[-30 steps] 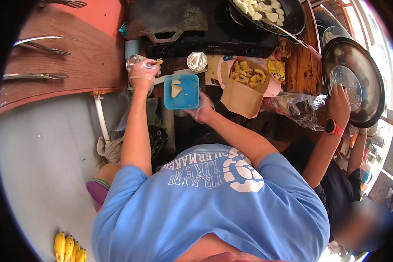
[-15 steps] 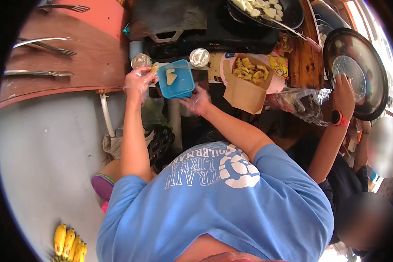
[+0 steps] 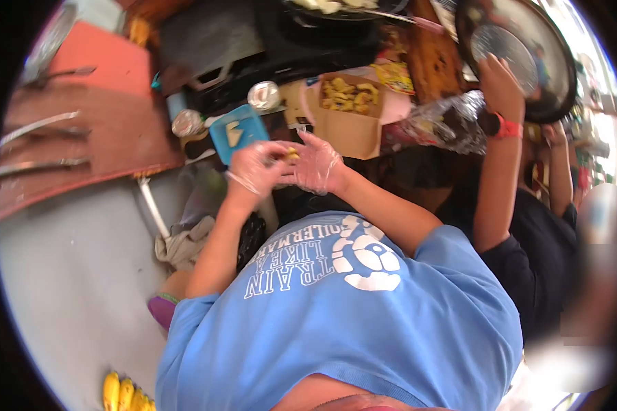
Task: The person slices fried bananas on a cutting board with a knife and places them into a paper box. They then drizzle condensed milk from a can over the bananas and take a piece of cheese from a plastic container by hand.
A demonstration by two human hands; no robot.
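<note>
My left hand (image 3: 256, 168), in a clear plastic glove and slightly blurred, pinches a small yellow food piece (image 3: 293, 154). Close to its right, my right hand (image 3: 320, 164), also gloved, is turned palm up with its fingers apart beside the piece. Just beyond my left hand sits a blue square container (image 3: 255, 126) with a pale wedge (image 3: 234, 133) in it. A brown cardboard box (image 3: 349, 131) holding yellow-brown food pieces (image 3: 349, 96) stands beyond my right hand.
Foil-topped cans (image 3: 264, 96) stand near the black stove (image 3: 281, 51). Metal tongs (image 3: 44, 164) lie on the red-brown table (image 3: 116, 140). A co-worker's hand (image 3: 502, 85) touches a large round lid (image 3: 555, 55) at the right. Crumpled clear plastic (image 3: 452, 123) lies below it.
Both hands have come together in front of the blue container. My right hand has let go of the container, and my left hand has carried the yellow piece rightward. The whole view has shifted.
</note>
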